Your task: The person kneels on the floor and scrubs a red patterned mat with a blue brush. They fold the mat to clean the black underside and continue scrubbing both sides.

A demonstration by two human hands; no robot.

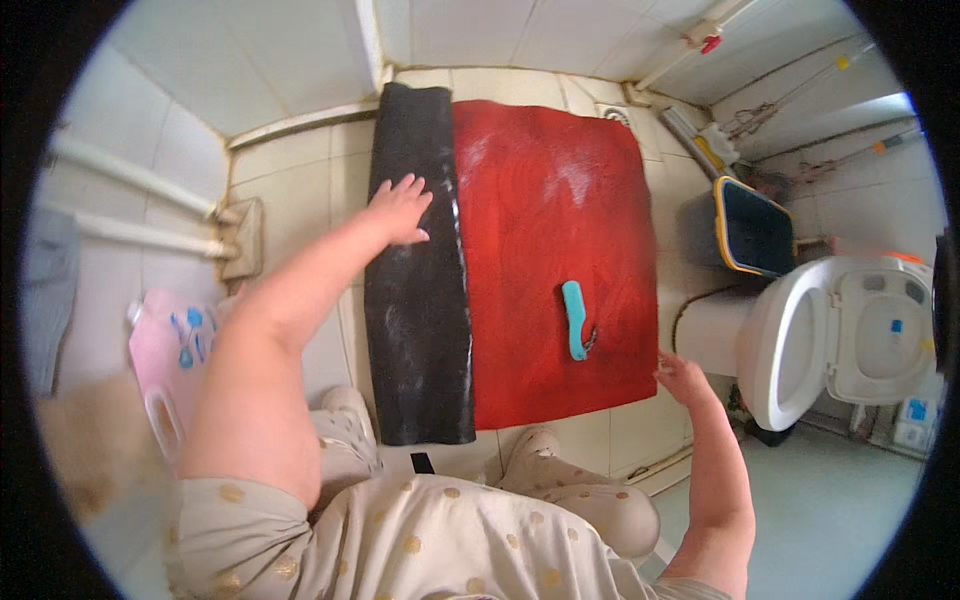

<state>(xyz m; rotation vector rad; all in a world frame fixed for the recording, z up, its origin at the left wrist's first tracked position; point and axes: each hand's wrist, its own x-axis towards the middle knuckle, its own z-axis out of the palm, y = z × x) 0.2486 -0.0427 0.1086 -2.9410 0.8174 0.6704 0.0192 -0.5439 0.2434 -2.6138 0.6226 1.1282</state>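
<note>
A red mat (560, 220) is spread on the tiled floor, with whitish smears across its far part. Its left side is folded over, so a long black backing strip (415, 300) faces up. Flat on that strip rests my left hand (402, 207), fingers spread. My right hand (682, 378) is at the mat's near right edge, with its fingers closed at the rim; part of the grip is hidden. Between the hands, a turquoise brush (574, 320) lies on the red surface, dark bristles showing along its right side.
A white toilet (785, 345) with its lid up stands at right, beside a dark bucket (755, 230) with a yellow rim. Mops (800, 175) lean behind it. A pink jug (175, 335) stands at left near wall pipes (140, 180). My shoes (535, 450) are close to the mat's near edge.
</note>
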